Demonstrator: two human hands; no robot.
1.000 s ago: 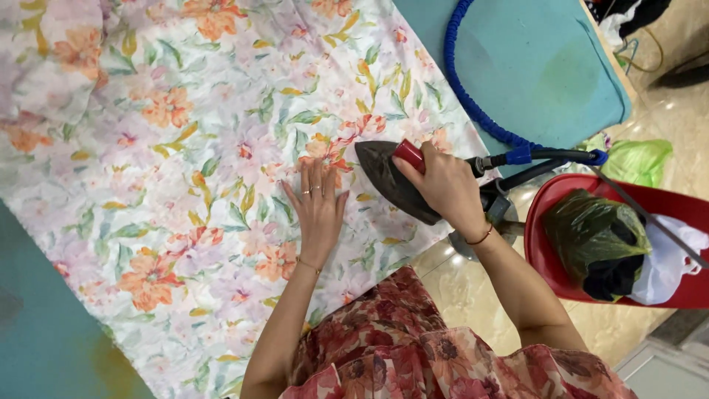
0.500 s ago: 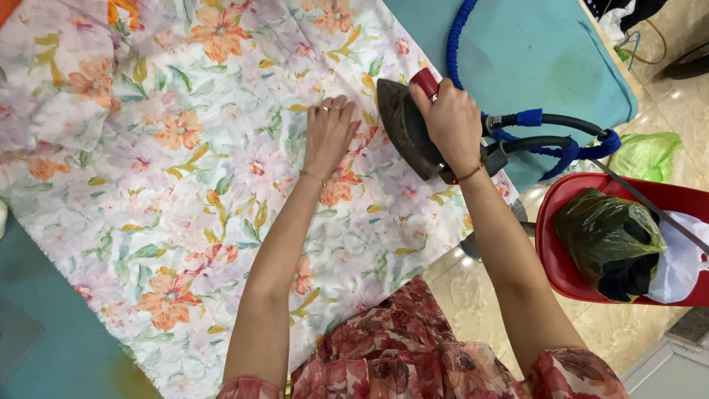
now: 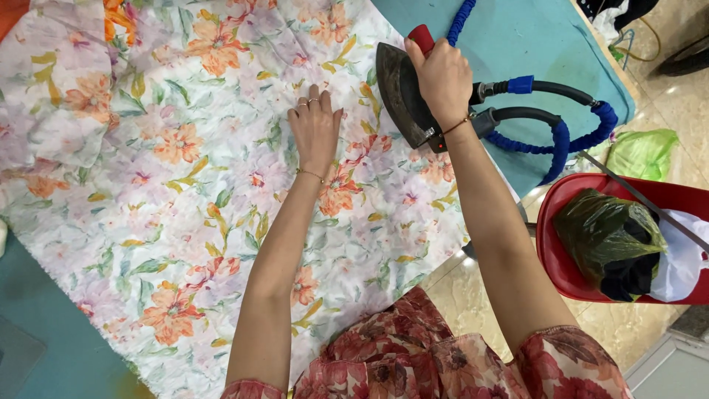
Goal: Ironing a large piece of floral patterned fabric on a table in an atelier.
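Sleeves of red floral print sit nearest my view, both bare forearms reaching out over the floral fabric [image 3: 185,222], which lies spread across the teal ironing table [image 3: 517,37]. Left hand [image 3: 316,127] rests flat on that cloth, fingers close together and holding nothing; right hand [image 3: 442,77] is closed around the red handle of the dark iron [image 3: 399,92], sole on the fabric's far edge, just beside the left hand. Blue hose [image 3: 561,137] loops off the iron's rear; red tub [image 3: 569,251] with a green bag stands on the floor to the right.
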